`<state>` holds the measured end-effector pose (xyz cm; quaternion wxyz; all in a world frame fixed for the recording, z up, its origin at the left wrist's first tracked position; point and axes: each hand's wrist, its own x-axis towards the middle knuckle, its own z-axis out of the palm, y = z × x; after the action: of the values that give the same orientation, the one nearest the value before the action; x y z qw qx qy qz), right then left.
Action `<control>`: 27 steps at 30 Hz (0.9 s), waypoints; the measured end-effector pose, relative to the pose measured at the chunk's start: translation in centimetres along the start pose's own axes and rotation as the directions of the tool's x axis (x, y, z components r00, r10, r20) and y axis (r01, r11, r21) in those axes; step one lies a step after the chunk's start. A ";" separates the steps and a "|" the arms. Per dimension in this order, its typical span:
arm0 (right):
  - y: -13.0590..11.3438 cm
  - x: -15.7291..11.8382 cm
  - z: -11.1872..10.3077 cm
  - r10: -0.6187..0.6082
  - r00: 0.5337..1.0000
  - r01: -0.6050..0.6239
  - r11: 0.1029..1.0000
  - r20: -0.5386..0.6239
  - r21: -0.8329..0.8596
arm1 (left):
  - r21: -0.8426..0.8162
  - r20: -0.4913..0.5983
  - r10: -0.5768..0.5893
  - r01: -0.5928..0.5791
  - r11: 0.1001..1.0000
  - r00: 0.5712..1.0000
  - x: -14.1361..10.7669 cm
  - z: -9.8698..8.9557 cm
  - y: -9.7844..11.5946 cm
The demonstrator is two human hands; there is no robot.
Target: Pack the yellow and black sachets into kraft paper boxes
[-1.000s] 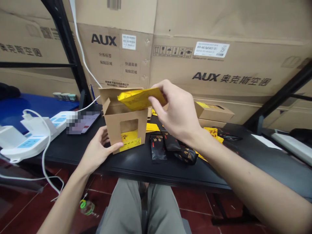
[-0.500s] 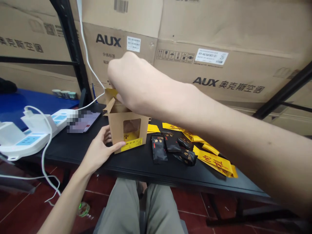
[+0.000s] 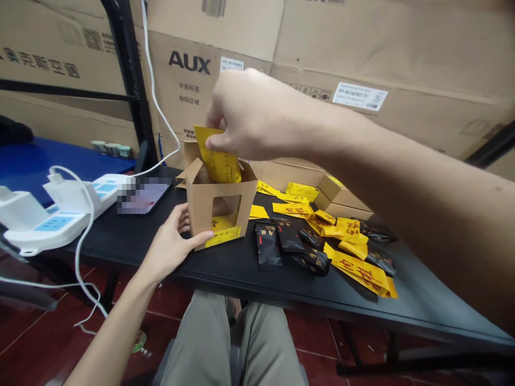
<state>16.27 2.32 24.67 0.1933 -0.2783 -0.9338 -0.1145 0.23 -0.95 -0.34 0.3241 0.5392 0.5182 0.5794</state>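
A brown cardboard box point(image 3: 201, 206) with a window stands open-topped on the black table point(image 3: 225, 273). My left hand point(image 3: 171, 241) grips its lower left side, thumb across the front corner. Above the opening, my right hand point(image 3: 245, 115) pinches a yellow packet point(image 3: 217, 161), whose lower part is inside the box. More yellow shows behind the window, low down. To the right lie several black packets point(image 3: 267, 246) and several yellow packets point(image 3: 358, 268).
Behind the packets are more brown boxes point(image 3: 341, 198), partly hidden by my right forearm. A phone point(image 3: 147, 195) and a white power strip point(image 3: 52, 225) with cables lie at the left. Large cartons point(image 3: 314, 43) stand behind the table.
My right hand has risen from the box opening and turned, and the yellow packet in its fingers now shows. The view has shifted slightly; my left hand keeps its hold on the box.
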 end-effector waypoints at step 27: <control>2.7 2.6 11.3 0.246 0.957 -0.290 0.806 0.154 0.517 | 0.020 0.024 -0.012 0.012 1.000 1.000 -0.2 0.1 0.4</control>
<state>12.42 9.39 15.90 0.2400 -0.3467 -0.8868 0.1893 0.42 -1.28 0.01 0.3283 0.5462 0.5232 0.5657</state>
